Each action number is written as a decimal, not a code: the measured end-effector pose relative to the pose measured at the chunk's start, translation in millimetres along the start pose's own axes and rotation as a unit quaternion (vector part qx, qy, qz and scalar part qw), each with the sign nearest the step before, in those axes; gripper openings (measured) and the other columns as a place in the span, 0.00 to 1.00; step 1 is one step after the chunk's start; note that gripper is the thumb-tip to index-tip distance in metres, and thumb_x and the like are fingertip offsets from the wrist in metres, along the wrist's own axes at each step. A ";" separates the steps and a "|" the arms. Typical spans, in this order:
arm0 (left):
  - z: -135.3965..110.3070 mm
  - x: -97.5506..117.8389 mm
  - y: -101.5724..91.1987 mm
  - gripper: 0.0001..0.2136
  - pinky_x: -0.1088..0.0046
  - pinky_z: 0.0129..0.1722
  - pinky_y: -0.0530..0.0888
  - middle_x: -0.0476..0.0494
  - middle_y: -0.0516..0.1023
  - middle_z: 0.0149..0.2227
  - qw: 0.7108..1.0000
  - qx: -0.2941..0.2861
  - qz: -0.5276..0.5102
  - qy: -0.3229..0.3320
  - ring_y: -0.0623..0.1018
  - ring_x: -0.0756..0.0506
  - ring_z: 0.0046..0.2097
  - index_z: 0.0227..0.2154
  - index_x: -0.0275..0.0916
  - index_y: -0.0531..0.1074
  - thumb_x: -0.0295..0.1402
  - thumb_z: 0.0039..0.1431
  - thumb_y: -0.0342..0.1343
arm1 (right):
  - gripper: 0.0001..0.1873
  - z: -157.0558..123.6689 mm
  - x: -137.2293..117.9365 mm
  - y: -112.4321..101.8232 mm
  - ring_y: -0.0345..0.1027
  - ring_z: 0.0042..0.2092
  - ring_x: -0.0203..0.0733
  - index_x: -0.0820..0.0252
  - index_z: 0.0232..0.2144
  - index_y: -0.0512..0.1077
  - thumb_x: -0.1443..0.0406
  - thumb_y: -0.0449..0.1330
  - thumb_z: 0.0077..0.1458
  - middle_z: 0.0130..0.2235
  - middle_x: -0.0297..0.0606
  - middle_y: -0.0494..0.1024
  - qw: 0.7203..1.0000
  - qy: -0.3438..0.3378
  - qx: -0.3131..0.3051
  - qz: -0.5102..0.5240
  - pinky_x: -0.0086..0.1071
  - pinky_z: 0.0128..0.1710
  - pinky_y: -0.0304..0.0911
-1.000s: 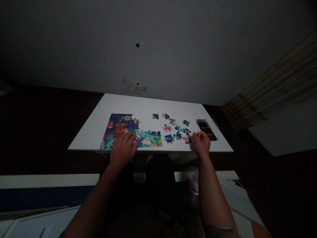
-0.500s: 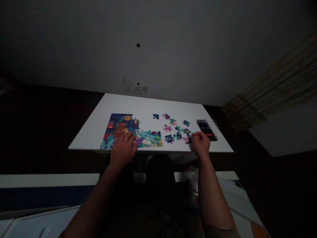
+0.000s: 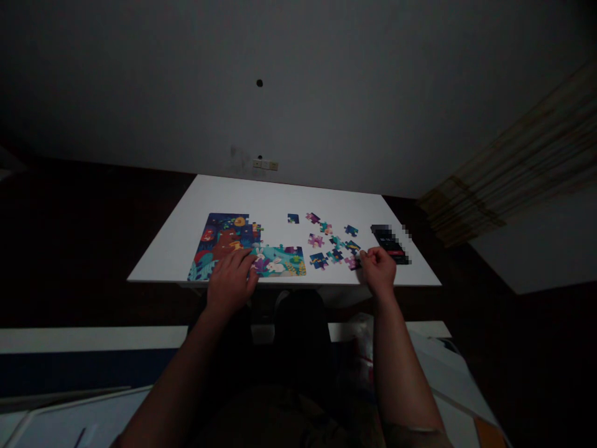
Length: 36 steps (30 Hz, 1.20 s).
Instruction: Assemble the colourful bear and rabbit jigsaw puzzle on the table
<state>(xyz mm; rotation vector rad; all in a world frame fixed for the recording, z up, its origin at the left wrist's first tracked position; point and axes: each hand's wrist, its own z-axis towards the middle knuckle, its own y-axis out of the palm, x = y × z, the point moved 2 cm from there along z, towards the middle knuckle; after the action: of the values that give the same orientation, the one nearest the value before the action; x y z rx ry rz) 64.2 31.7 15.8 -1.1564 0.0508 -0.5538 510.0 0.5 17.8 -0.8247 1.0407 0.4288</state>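
A partly joined jigsaw puzzle (image 3: 224,239) with a bear and rabbits lies at the left of the white table. My left hand (image 3: 231,277) rests flat across its lower middle, fingers stretched out, hiding part of the picture. Several loose puzzle pieces (image 3: 316,241) are spread right of the joined part. One dark blue piece (image 3: 293,218) lies apart from them, near the gap at the puzzle's upper right. Beside the loose pieces' right edge, my right hand (image 3: 380,269) is closed with its fingertips pinched together. Whatever is in that pinch is too small and dark to make out.
A phone (image 3: 389,242) with a dark screen, partly blurred out, lies just right of my right hand. The white table (image 3: 261,196) stands close to a grey wall with sockets (image 3: 265,165). A curtain (image 3: 461,199) hangs at the right.
Hardly anything differs. Both hands keep their places, and the puzzle and loose pieces lie as before; the view has shifted very slightly.
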 end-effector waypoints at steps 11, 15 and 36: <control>0.0 -0.6 0.2 0.18 0.43 0.67 0.83 0.33 0.88 0.70 1.000 -0.004 0.003 0.001 0.86 0.28 0.69 0.62 0.45 0.87 0.34 0.80 0.56 | 0.22 0.2 1.9 0.6 0.55 0.29 0.49 0.42 0.28 0.66 0.43 0.72 0.56 0.24 0.30 0.60 1.000 -0.005 -0.004 -0.002 0.46 0.35 0.56; 0.3 -0.9 0.1 0.17 0.44 0.68 0.83 0.35 0.89 0.69 1.000 -0.005 -0.003 -0.004 0.86 0.29 0.69 0.62 0.48 0.87 0.34 0.79 0.58 | 0.22 0.4 2.8 0.9 0.56 0.28 0.48 0.42 0.28 0.67 0.42 0.71 0.58 0.24 0.31 0.62 1.000 -0.010 0.003 -0.019 0.46 0.33 0.56; 0.2 0.6 -1.0 0.18 0.45 0.67 0.83 0.34 0.89 0.69 1.000 0.000 0.009 0.003 0.86 0.29 0.68 0.62 0.46 0.87 0.33 0.80 0.56 | 0.30 -2.2 -2.3 4.1 0.55 0.28 0.46 0.44 0.29 0.67 0.34 0.73 0.58 0.23 0.28 0.60 1.000 -0.010 -0.001 -0.011 0.42 0.32 0.56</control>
<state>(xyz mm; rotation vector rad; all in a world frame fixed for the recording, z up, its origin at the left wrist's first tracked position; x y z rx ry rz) 64.4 31.3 16.8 -1.1523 0.0658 -0.5423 504.9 1.5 17.7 -0.8308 1.0111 0.4183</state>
